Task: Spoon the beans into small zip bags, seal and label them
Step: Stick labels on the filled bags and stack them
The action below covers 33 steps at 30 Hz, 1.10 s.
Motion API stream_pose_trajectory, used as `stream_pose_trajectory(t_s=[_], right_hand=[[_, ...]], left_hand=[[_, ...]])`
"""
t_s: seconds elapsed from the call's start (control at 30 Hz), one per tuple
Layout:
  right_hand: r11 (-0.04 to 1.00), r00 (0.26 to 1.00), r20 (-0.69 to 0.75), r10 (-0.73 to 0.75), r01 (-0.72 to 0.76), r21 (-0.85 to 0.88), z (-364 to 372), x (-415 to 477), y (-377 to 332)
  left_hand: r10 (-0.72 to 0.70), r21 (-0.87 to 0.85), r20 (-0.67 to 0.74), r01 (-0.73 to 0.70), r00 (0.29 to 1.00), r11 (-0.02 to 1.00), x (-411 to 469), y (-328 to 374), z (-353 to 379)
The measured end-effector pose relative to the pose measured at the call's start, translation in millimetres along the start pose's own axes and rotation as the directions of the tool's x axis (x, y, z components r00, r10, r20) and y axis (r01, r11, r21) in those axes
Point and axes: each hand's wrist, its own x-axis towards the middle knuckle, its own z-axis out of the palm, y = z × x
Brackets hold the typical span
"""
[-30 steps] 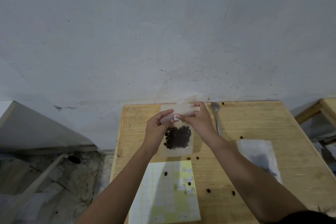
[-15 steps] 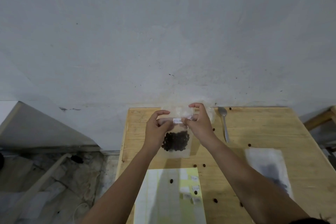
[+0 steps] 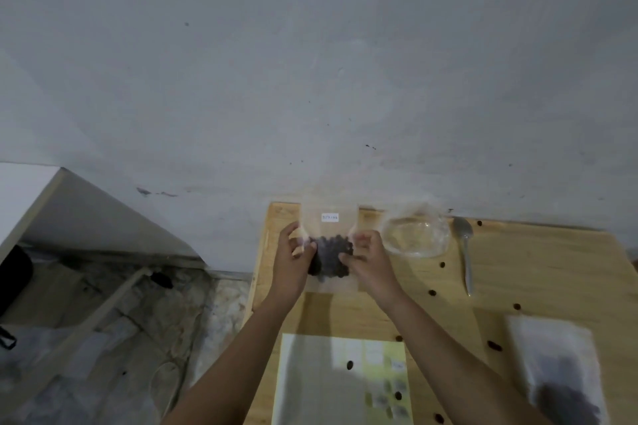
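A small clear zip bag [image 3: 329, 228] with dark beans [image 3: 329, 257] in its lower half is held upright over the far left of the wooden table [image 3: 538, 272]. A small white label [image 3: 329, 217] sticks near its top. My left hand [image 3: 293, 260] grips the bag's left side and my right hand [image 3: 371, 257] grips its right side, fingers curled onto the bean part. A label sheet [image 3: 310, 383], white and yellow, lies near the front edge. A metal spoon [image 3: 464, 248] lies to the right.
An empty crumpled clear bag [image 3: 416, 235] sits at the table's back edge beside the spoon. Another bag holding beans [image 3: 556, 373] lies at the front right. Several loose beans are scattered on the table. A grey wall stands right behind; rough floor lies left.
Both hands slid down from the bag's top edge to its middle, uncovering the stuck-on label. The view shifted, bringing the crumpled clear bag into sight.
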Motion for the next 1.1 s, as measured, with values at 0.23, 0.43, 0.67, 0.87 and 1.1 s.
stream_pose_trajectory(t_s=[0.23, 0.43, 0.67, 0.87, 1.1], right_hand=[[0.964, 0.997, 0.069, -0.045, 0.061, -0.259, 25.0, 14.5, 25.1], [0.877, 0.98, 0.16, -0.121, 0.181, -0.444, 37.9, 17.2, 28.8], [0.863, 0.974, 0.171, -0.147, 0.211, -0.459, 27.9, 4.1, 25.2], [0.901, 0.958, -0.026, -0.285, 0.258, -0.349, -45.9, -19.2, 3.7], [0.935, 0.911, -0.361, -0.198, 0.065, -0.35, -178.5, -69.7, 55.9]], left_hand=[[-0.074, 0.208, -0.024, 0.078, 0.997, 0.975, 23.8, -11.6, -10.8], [-0.019, 0.469, 0.076, -0.019, 0.997, 0.883, 28.8, -23.8, -21.9], [0.065, 0.65, 0.074, -0.097, 0.995, 0.754, 18.7, -13.3, -12.6], [0.295, 0.589, 0.189, -0.348, 0.937, 0.729, -4.8, 35.2, 50.3], [0.302, 0.495, 0.439, -0.508, 0.846, 0.705, -66.0, 34.6, 164.0]])
